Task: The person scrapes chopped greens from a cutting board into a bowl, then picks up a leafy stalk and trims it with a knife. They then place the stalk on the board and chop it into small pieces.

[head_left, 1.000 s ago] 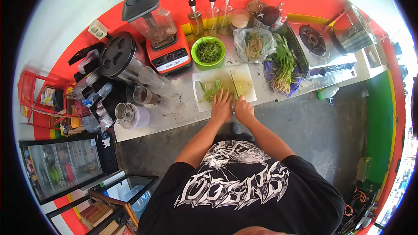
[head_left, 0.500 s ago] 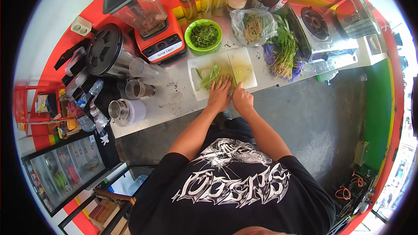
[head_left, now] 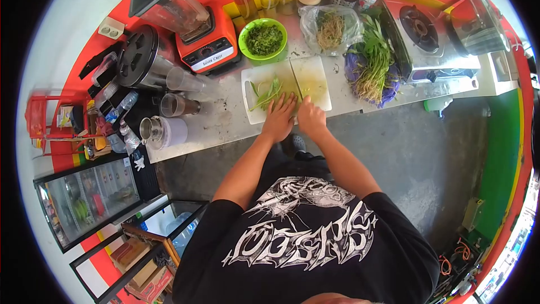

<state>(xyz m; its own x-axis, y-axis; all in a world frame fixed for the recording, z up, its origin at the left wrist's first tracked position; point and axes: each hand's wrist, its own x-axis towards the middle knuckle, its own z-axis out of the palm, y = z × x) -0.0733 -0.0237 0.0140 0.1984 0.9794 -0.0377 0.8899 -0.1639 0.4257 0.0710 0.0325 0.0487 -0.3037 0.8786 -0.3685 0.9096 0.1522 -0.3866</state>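
On a white cutting board (head_left: 252, 75) lie some green leafy stems (head_left: 266, 95). My left hand (head_left: 279, 117) rests over the near end of these stems, its fingers stretched out and slightly apart, and hides what is under the palm. Beside it, at the board's near edge, my right hand (head_left: 311, 117) is closed round the handle of a knife (head_left: 296, 79). The blade points away from me across the board, and the handle is mostly hidden in the fist. Right of the blade the board looks wet and stained green.
Behind the board stands a green bowl (head_left: 262, 40) of chopped leaves. A red blender (head_left: 207, 45) is to its left. Back right are a plastic bag (head_left: 332, 29) with roots, a bunch of rooted greens (head_left: 373, 62) and a gas stove (head_left: 441, 45). Cups (head_left: 179, 104) stand at left.
My view has shifted slightly. Both hands stay side by side on the board, the left on the stems and the right on the knife, with little visible movement.
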